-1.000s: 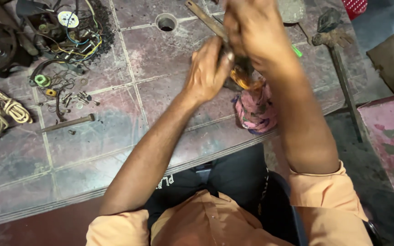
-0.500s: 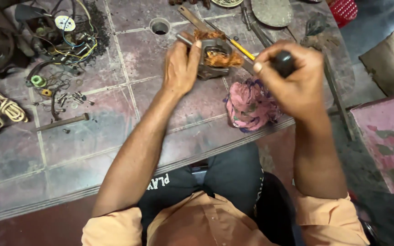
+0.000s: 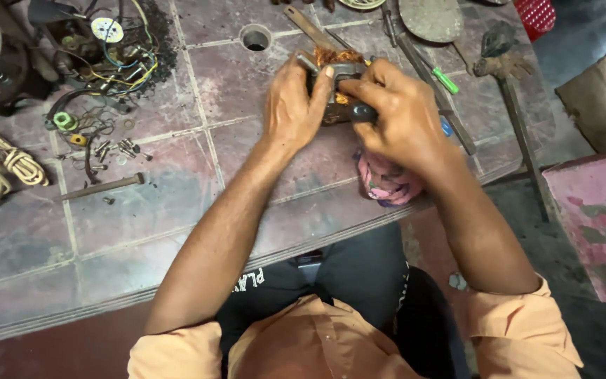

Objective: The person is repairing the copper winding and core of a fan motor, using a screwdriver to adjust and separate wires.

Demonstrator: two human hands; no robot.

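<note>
Looks like the person is mid-way through working on a small motor stator with copper windings, sitting on the tiled bench at about 12 o'clock from their chest. Left hand has its fingers clamped around the stator's left side, steadying it. Right hand is closed tight on a dark-handled tool, tip buried at the windings. Next move probably calls for steady pressure without slipping. The tool's long axis runs roughly 3-to-9 o'clock, pointing left into the stator. A pink rag sits at 5 o'clock of it.
</note>
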